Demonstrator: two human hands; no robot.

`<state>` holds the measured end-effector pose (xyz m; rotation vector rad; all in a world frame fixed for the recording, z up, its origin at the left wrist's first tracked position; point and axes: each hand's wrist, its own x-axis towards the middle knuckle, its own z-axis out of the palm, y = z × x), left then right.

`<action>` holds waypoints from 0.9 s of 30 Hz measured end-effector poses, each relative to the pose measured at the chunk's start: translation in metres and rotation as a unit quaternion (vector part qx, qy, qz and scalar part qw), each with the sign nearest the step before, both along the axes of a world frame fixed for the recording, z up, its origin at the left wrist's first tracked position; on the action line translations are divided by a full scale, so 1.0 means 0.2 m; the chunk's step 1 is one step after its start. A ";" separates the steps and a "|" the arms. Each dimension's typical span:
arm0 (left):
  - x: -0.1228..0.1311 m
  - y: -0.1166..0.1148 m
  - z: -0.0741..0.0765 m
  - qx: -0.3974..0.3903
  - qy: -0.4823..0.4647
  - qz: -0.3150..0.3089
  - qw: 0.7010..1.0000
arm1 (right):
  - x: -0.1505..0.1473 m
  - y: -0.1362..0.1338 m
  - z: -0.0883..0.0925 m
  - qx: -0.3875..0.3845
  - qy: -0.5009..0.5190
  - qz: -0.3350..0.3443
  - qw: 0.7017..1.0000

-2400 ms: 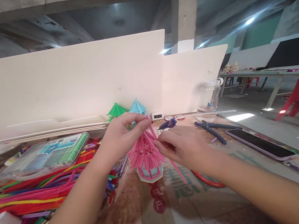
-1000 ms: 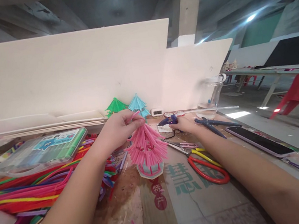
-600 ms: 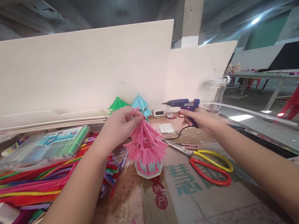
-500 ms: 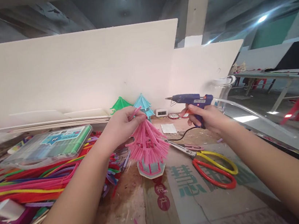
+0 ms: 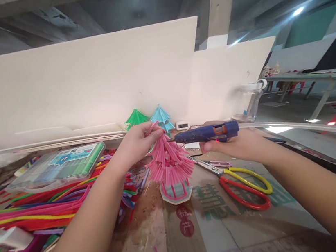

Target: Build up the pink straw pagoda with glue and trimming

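Note:
A pink model pagoda (image 5: 171, 167) made of pipe-cleaner strands stands on a cardboard sheet (image 5: 218, 226). My left hand (image 5: 137, 141) pinches its top, with a loose pink strand sticking out between the fingers. My right hand (image 5: 235, 144) grips a blue hot glue gun (image 5: 209, 132) held level, its nozzle pointing left and almost touching the pagoda's tip by my left fingers. A clear glue stick trails from the gun's back toward the right.
Red and yellow handled scissors (image 5: 240, 182) lie right of the pagoda. A heap of coloured pipe cleaners (image 5: 42, 204) and a clear plastic case (image 5: 58, 165) fill the left. Green (image 5: 136, 118) and blue (image 5: 161, 116) pagodas stand by the white board. A glass jar (image 5: 249, 100) is at back right.
My right hand left the pagoda, reached back, lifted the glue gun and brought its nozzle to the pagoda's top. My left hand kept its pinch on the tip.

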<state>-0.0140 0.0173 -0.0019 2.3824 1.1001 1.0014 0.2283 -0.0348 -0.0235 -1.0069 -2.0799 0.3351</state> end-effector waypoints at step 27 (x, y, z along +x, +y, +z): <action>0.01 -0.01 0.00 0.006 0.007 -0.020 1.000 | -0.05 -0.08 0.03 0.091 -0.096 -0.113 0.985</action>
